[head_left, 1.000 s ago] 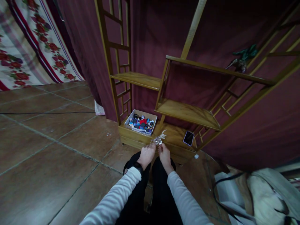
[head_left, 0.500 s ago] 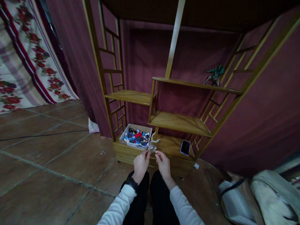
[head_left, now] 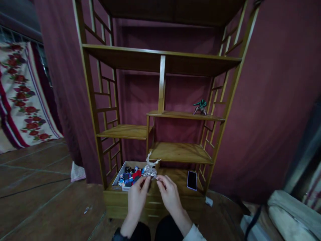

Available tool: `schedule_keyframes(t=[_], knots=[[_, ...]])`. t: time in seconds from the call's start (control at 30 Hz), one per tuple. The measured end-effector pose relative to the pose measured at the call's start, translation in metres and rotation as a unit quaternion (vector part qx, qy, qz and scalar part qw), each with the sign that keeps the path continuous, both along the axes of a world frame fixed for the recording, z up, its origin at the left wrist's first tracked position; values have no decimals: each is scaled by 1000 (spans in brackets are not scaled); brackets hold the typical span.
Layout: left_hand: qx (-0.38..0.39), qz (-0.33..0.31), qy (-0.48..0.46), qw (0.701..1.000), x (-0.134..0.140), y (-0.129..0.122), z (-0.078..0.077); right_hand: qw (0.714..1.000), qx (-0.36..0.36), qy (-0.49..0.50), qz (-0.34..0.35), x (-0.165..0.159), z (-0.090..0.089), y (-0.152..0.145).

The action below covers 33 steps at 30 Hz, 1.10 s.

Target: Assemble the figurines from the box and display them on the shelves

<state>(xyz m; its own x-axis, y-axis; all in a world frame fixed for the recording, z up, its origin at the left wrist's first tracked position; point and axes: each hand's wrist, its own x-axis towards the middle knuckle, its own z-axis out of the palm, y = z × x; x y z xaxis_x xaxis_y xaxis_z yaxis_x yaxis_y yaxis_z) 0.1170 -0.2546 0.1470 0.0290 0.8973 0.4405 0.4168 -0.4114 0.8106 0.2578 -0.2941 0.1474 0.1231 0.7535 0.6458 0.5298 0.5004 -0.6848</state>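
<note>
A clear, glassy figurine point(head_left: 149, 170) with two pale, antler-like prongs rising from it is held up in front of the box. The thumb and fingers of my left hand point(head_left: 137, 194) pinch its lower edge. My right hand point(head_left: 169, 192) pinches a small, clear bit at the figurine's right side; I cannot make out whether that bit is a separate piece. Just behind the figurine, a white box point(head_left: 117, 180) holds many small figures in blue, red, black and white, and my left hand covers its front right corner.
A wooden shelf unit point(head_left: 184, 152) stands against a dark red curtain. On its upper right shelf crouches a green figure point(head_left: 200, 107). A phone or tablet point(head_left: 192, 180) lies on the lowest board at right. Pale bags point(head_left: 293, 214) sit on the floor at right.
My head view has tilted up and shifted right, showing more upper shelf. Both hands keep their pinch on the figurine, which is now held more upright in front of the box.
</note>
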Motion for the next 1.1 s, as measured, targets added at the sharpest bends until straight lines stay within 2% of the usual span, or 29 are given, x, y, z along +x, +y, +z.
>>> schedule_keyframes(t=[0.2, 0.47, 0.6, 0.73, 0.83, 0.93, 1.1], knots=[[22, 13, 69, 997, 17, -2, 69, 999, 37, 6, -26, 28, 60, 4], [122, 5, 129, 984, 51, -3, 176, 992, 103, -14, -76, 68, 156, 4], [166, -16, 136, 977, 75, 8, 229, 990, 95, -16, -102, 95, 204, 13], [174, -18, 145, 974, 101, 29, 275, 991, 85, -16, -104, 124, 247, 39], [173, -2, 152, 973, 120, 49, 303, 994, 74, 1, -80, 145, 272, 69], [165, 7, 156, 974, 136, 73, 324, 993, 59, -7, -100, 161, 293, 101], [123, 38, 170, 977, 156, 111, 341, 984, 12, -69, -166, 177, 316, 139]])
